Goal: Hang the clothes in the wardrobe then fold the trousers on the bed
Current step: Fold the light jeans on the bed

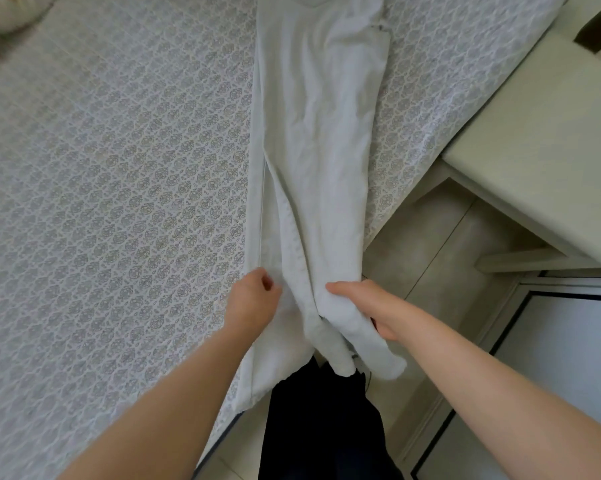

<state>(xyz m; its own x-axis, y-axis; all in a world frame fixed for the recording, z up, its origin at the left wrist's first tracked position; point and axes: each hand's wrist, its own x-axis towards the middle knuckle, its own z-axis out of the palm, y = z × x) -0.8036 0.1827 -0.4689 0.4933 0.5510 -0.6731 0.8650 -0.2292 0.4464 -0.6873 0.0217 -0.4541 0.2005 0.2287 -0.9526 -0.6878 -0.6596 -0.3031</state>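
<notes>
The right thumb (337, 288) lies flat on top of the cloth and the fingers (383, 332) curl beneath it, so the right hand (364, 306) grips one leg bunched just above its hem, at about 5 o'clock. The left hand (254, 299), near 6 o'clock, has its fingers curled in at the outer seam of the other leg. Their tips are hidden, so I cannot tell whether they pinch the cloth.

The white trousers (312, 133) lie lengthwise on the bed (119, 202), waist toward 12 o'clock and legs running down to 6 o'clock, where the hems droop over the mattress edge. The wrinkles and limp hang suggest light, soft, floppy fabric that will sag wherever it is unsupported and slide little on the patterned cover. The best hold is probably a pinch at each hem, both legs stacked seam to seam, then carried up toward the waistband.

A pale table (534, 150) stands at 3 o'clock.
</notes>
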